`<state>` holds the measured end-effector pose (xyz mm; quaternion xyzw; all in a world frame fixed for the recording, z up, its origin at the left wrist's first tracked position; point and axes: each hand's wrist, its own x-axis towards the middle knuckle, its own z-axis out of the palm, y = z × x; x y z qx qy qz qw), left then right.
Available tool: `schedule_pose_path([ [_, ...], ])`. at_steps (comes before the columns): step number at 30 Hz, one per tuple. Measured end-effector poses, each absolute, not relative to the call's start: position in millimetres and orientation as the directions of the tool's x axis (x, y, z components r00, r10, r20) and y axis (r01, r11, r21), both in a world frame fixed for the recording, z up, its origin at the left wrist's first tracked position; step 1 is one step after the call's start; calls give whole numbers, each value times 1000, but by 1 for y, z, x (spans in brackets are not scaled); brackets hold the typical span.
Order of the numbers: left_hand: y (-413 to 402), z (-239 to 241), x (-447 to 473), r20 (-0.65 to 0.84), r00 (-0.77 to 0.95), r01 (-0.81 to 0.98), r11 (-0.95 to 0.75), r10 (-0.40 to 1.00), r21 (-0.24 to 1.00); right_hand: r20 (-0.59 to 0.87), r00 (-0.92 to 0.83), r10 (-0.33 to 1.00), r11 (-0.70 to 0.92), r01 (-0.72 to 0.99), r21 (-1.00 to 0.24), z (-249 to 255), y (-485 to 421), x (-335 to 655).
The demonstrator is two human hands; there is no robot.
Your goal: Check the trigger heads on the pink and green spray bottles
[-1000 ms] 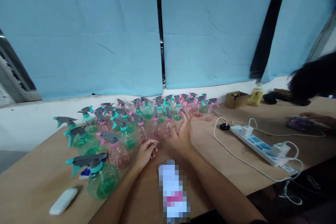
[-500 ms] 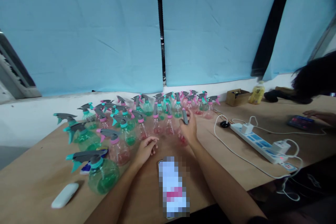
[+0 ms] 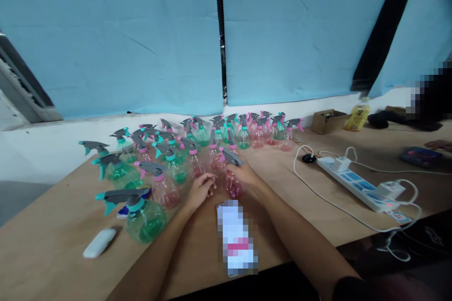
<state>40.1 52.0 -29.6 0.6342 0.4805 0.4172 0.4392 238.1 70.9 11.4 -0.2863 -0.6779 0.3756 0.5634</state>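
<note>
Drew pink-collared bottle [image 3: 232, 184] nearer phone [image 3: 233, 230], clamped in right hand [image 3: 243, 173], with left hand [image 3: 201, 189] empty, loosely parted; left other bottles [image 3: 176, 169] standing.

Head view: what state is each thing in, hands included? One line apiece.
Right hand: closed on a spray bottle.
Held spray bottle: upright, pink liquid inside.
Left hand: loosely curled, nothing seen in it.
Front green bottle: standing, partly filled.
Phone: face up, screen lit.
Power strip: plugs in, red light on.
Box: top open.
Drink bottle: upright, capped.
</note>
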Motion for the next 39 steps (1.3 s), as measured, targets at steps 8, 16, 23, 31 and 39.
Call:
schedule_pose_path([
  [8,55,-33,39,126,210,260,-179,970,949,475,-326,817,416,-234,-878,22,80,240],
  [16,54,-31,40,125,205,268,-178,971,947,483,-438,758,411,-254,-876,24,84,235],
  [23,57,-36,41,113,200,249,-162,973,955,456,-487,745,380,-252,-890,22,85,227],
  [31,57,-35,40,113,202,262,-165,973,951,450,-457,767,379,-242,-893,16,86,226],
  [39,54,-33,42,111,198,255,-161,974,953,492,-453,744,429,-242,-870,19,87,226],
])
